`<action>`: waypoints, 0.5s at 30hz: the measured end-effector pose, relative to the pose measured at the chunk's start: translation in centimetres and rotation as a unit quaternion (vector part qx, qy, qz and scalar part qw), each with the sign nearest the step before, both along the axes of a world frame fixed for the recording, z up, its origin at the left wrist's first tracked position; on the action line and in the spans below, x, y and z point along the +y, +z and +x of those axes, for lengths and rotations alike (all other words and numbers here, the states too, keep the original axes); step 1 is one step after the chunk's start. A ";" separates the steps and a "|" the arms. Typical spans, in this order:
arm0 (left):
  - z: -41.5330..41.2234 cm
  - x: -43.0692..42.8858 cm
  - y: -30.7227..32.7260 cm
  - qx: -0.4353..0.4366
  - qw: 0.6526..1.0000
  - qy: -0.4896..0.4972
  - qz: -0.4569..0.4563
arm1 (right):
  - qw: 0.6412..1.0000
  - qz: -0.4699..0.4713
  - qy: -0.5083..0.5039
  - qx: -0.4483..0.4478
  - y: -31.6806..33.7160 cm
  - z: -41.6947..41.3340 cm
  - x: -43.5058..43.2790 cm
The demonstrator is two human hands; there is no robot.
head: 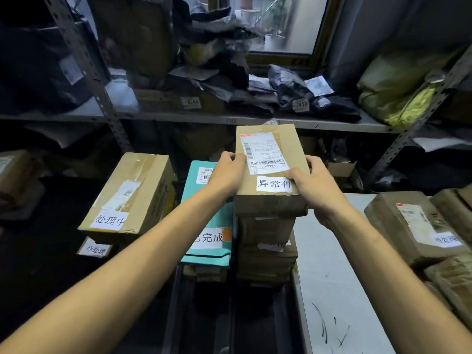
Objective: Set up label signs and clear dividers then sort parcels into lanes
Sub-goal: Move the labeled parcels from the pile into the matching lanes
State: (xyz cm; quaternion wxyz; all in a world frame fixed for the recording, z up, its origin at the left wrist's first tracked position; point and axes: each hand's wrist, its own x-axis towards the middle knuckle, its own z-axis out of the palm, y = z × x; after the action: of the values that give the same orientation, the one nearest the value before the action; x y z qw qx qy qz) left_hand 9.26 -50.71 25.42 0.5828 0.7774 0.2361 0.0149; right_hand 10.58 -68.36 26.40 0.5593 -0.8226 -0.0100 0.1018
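Note:
A brown cardboard parcel (270, 149) with a shipping label and a white sign "异常件" (273, 184) lies on top of a stack of brown parcels (265, 254) at centre. My left hand (224, 175) grips its left edge, thumb on top. On its right edge my right hand (316, 185) holds on, thumb on the sign. To the left lies a teal mailer (207, 213) with a sign "已完成". Further left sits a tilted brown box (132, 192) signed "处理中", and below it a small sign "待处理" (95, 250).
A white table (332, 264) stands at right with taped brown parcels (411, 223), one bearing a white sign. Metal shelving (178, 116) behind holds dark mailer bags and boxes; a yellow-green bag (398, 85) sits upper right. Dark bins lie below the stack.

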 end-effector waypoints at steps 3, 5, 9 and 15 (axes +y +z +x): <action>-0.9 -0.2 -0.1 0.012 1.000 -0.016 -0.010 | 1.000 -0.007 0.003 0.007 0.0 -0.6 -0.3; -1.1 -0.1 -0.1 0.011 1.000 -0.019 -0.012 | 1.000 -0.010 0.007 0.008 0.0 -1.0 -0.5; -1.5 0.1 0.7 0.022 0.998 -0.061 -0.015 | 1.000 -0.018 0.012 -0.001 0.6 -1.5 -0.5; -3.1 0.7 2.0 0.008 0.995 -0.097 -0.010 | 0.998 -0.057 -0.001 -0.038 1.9 -3.1 -0.2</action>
State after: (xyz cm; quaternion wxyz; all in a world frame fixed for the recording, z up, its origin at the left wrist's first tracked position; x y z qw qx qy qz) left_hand 6.21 -50.05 27.46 0.5869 0.7912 0.1642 -0.0502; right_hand 7.45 -68.58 28.31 0.5110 -0.8563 -0.0241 0.0705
